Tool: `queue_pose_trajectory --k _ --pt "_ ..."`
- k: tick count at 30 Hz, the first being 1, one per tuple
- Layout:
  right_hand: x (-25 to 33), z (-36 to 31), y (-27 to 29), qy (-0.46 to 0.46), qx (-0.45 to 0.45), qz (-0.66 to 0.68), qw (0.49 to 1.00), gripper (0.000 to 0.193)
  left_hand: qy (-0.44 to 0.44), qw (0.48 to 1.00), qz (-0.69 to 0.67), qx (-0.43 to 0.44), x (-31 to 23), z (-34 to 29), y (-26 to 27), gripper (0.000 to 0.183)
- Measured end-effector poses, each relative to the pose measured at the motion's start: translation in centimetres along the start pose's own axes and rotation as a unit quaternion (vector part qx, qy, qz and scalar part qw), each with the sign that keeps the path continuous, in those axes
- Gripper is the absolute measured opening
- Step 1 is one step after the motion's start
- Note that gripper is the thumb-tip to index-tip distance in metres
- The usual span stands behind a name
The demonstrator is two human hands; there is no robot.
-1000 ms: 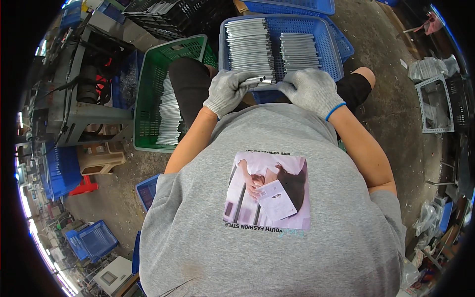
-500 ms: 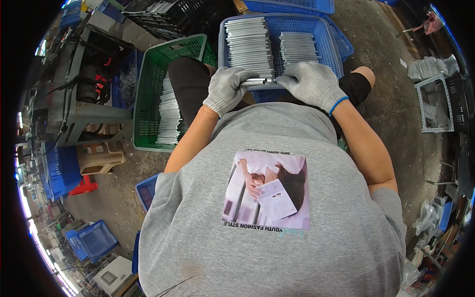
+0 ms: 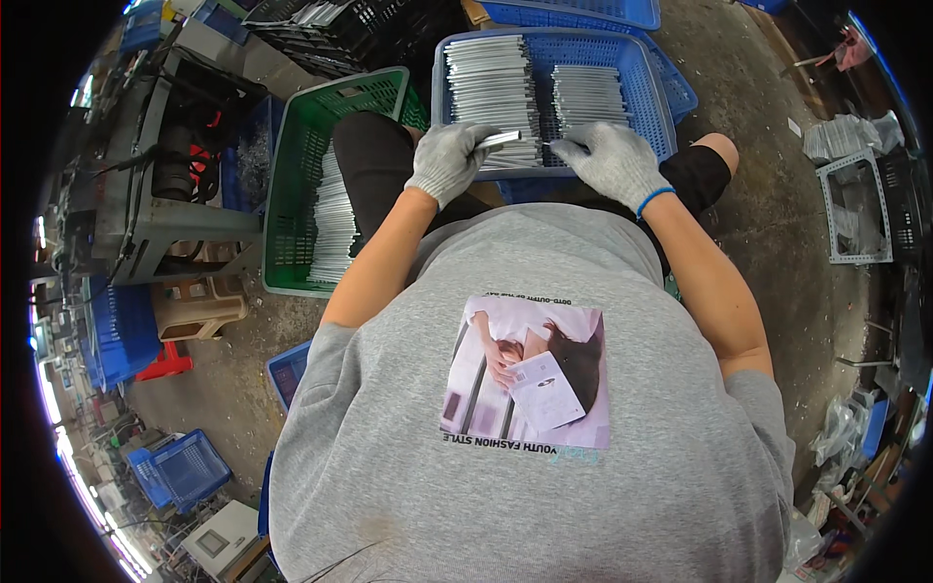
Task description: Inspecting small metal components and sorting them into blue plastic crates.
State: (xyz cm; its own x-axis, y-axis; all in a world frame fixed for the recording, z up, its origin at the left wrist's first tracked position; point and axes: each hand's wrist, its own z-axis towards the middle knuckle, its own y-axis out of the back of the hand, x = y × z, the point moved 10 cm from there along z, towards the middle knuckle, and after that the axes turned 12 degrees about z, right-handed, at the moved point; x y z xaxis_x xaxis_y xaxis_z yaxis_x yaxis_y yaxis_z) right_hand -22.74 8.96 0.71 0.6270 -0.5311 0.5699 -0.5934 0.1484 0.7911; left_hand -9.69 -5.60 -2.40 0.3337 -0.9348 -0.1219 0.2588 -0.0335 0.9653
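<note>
My left hand (image 3: pixel 450 161), in a grey knit glove, is closed around metal tubes (image 3: pixel 501 139); their open ends point right, over the near side of a blue basket (image 3: pixel 644 92). My right hand (image 3: pixel 614 158), gloved with a blue cuff, hovers to the right of the tube ends, apart from them. Its thumb and fingers are pinched together, and a tiny thing shows at their tips, too small to name. Inside the basket lie two stacks of silvery tubes, a longer left stack (image 3: pixel 491 87) and a shorter right stack (image 3: pixel 590 97).
A green basket (image 3: pixel 277 233) holding more tubes (image 3: pixel 333 219) stands beside my left leg. Farther left is a metal machine frame (image 3: pixel 146 228) with a tan stool (image 3: pixel 199 306) below. Black crates (image 3: pixel 330 39) sit at the back. A perforated metal frame (image 3: pixel 855 257) stands far right.
My hands have drawn apart: the right one has left the tube ends. The left hand has moved slightly up, and its tubes now tilt upward to the right.
</note>
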Motion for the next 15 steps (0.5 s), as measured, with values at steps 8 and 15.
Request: queue_pose_trajectory --k 8,15 --pt "-1.8 -0.3 -1.2 -0.026 -0.01 -0.039 0.999 0.036 0.033 0.993 0.11 0.022 2.9 1.8 -6.4 0.02" --pt "-0.3 -1.0 -0.1 0.016 -0.03 -0.021 0.999 0.036 0.07 0.993 -0.016 0.093 3.2 0.3 -3.9 0.026"
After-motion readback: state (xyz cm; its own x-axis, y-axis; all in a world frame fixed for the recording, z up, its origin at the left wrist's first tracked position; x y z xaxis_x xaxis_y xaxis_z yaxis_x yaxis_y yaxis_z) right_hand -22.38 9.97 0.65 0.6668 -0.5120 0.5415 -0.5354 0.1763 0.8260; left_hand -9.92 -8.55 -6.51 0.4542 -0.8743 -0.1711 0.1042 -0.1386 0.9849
